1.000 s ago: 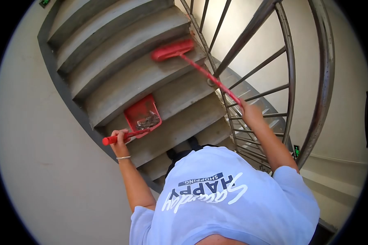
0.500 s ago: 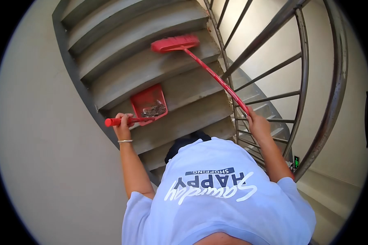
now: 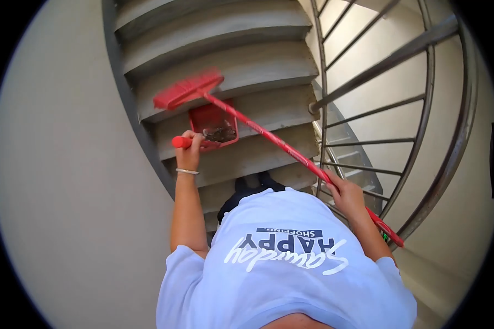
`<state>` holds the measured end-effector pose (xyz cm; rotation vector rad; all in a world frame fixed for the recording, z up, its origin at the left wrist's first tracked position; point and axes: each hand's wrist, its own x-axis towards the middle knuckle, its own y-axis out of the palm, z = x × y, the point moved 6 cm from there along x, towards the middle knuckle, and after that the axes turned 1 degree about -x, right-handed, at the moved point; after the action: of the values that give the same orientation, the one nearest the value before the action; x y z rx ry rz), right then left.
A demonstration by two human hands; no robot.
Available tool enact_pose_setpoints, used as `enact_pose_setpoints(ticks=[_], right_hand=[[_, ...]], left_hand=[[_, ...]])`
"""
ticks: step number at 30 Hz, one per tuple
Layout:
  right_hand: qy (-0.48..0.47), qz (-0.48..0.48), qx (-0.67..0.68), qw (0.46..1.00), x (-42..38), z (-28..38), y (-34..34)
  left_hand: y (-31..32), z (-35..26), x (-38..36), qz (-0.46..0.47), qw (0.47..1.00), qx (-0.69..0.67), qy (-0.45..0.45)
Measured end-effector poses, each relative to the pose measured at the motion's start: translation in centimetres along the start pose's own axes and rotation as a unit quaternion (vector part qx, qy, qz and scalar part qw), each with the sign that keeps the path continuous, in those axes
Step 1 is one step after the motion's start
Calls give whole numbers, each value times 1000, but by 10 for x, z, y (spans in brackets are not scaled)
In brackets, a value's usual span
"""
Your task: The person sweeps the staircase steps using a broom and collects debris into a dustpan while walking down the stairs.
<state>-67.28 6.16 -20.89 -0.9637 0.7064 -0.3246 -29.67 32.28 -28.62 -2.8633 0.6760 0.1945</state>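
Observation:
My left hand [image 3: 188,152] is closed around the handle of a red dustpan [image 3: 236,128], which sits on a stair step with its tray partly filled with grey debris [image 3: 219,135]. My right hand [image 3: 344,192] grips the long red handle of a broom [image 3: 269,137]. The broom's red bristle head [image 3: 187,89], smeared by motion, hangs over the far side of the dustpan and hides part of its edge. Behind my right hand, the handle's end reaches toward the railing.
Concrete stairs [image 3: 225,60] rise ahead of me. A metal railing [image 3: 389,63] runs along the right, with a lower flight visible through its bars. On the left stands a plain wall [image 3: 66,164] with a dark grey border strip [image 3: 127,104]. My dark shoes show below my shirt.
The broom head has swung left and nearer, from the upper step to over the dustpan. My right hand has come lower, and the handle's rear end now shows. The view has shifted slightly.

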Motion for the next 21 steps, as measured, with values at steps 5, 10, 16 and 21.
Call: enact_pose_setpoints(ticks=[5,10,16,21], right_hand=[[-32,-55,-67,996,86,49,50],[-16,61,40,997,44,63,78],[13,131,311,941,26,34,75],[-129,47,52,989,117,94,80]], left_hand=[[0,-24,-15,-6,998,25,64],[-32,-6,-8,-58,997,15,43],[-75,-17,-32,-155,983,61,78],[-79,13,-36,-183,977,91,63]])
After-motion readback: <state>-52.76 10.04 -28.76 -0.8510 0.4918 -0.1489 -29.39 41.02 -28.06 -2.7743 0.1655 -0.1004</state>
